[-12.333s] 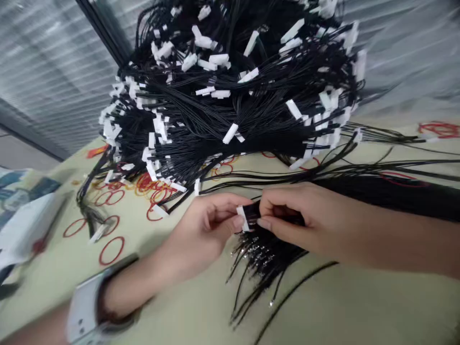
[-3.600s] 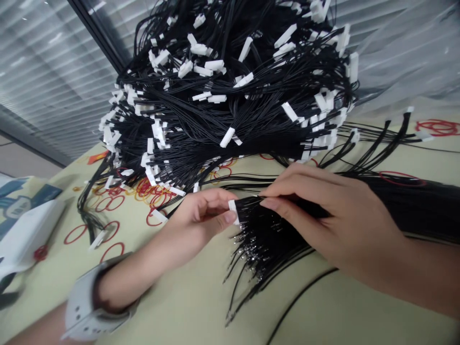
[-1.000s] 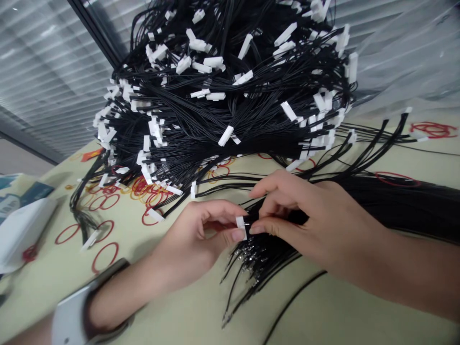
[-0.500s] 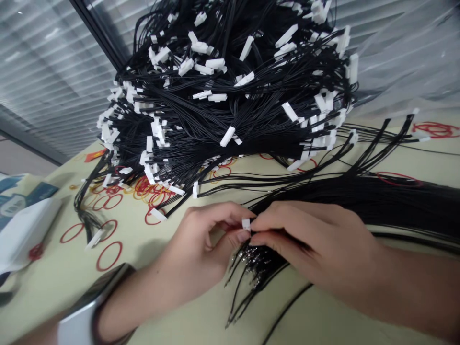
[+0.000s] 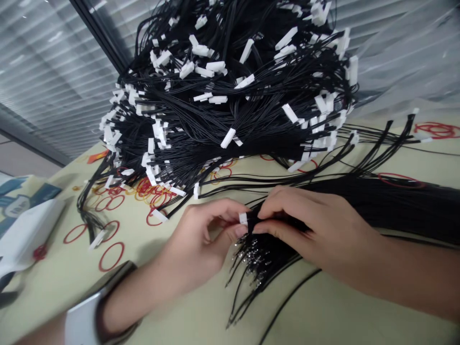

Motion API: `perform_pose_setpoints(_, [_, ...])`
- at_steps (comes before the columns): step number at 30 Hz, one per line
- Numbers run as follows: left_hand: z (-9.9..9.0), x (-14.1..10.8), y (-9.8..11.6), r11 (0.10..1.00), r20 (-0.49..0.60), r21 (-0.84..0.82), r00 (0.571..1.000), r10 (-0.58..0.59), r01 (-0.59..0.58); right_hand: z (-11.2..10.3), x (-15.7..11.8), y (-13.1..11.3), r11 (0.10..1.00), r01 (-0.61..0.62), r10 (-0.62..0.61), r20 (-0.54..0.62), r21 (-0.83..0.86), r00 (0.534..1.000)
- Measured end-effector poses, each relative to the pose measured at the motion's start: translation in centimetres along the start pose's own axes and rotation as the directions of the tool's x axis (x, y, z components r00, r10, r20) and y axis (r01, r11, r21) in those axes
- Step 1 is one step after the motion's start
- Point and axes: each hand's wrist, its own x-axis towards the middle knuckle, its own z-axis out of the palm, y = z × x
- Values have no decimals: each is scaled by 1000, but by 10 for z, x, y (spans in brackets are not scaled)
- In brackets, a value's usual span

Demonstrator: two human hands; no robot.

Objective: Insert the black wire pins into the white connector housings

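While both hands are working low over the pale green table mat (image 5: 172,306), a towering heap of black wires (image 5: 215,110) fitted with white plastic connectors is rising just beyond them and filling most of the view. Red rubber bands (image 5: 111,256) are lying scattered across the mat beside the heap's near left edge, and a few more are showing among the loose wires at the far right. A white paper packet (image 5: 25,235) is resting at the left edge of the view, while slatted window blinds (image 5: 46,72) are showing behind the heap. A long sheaf of black wires (image 5: 395,206) is running off to the right, just behind the right hand (image 5: 316,230).

That hand is curled, its thumb and forefinger pinching a tight bunch of black wires (image 5: 253,221) right up against a small white connector (image 5: 243,219). The left hand (image 5: 201,244), with a white band (image 5: 82,323) around its wrist, is pinching that connector between its fingertips and thumb. Below both hands, the crimped metal terminals (image 5: 251,256) at the wire ends are fanning out and glinting over the mat.
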Motion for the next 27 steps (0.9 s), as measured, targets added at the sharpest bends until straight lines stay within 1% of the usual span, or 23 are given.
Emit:
perform_pose_setpoints(3, [-2,2,-2,989,22,-136,998,-59,61,2,-1,0,1000,24,-24,-5,4,1000])
perform_pose_setpoints(6, [-3,2,-3,976,56,-197,995,-84,93,2,-2,-1,1000,0,0,-11,-1,1000])
perform_pose_setpoints(10, [-3,1,-4,974,65,-200,993,-98,109,1,-1,-2,997,-70,71,-10,27,997])
perform_pose_setpoints(12, [-2,1,-4,973,62,-204,993,-101,112,0,-1,-2,997,-70,70,-10,37,997])
perform_pose_setpoints(17, [-3,3,-5,967,98,-224,990,-103,123,-2,0,-2,993,-37,35,23,110,999])
perform_pose_setpoints(21, [-3,2,-4,967,105,-217,988,-113,134,-1,-1,-1,994,-22,20,24,109,1000])
perform_pose_setpoints(23, [-2,1,-3,972,94,-195,989,-110,127,0,-3,0,996,9,-12,33,89,999])
perform_pose_setpoints(27, [1,-1,-1,984,52,-134,992,-113,119,1,-7,-1,996,70,-75,90,60,993])
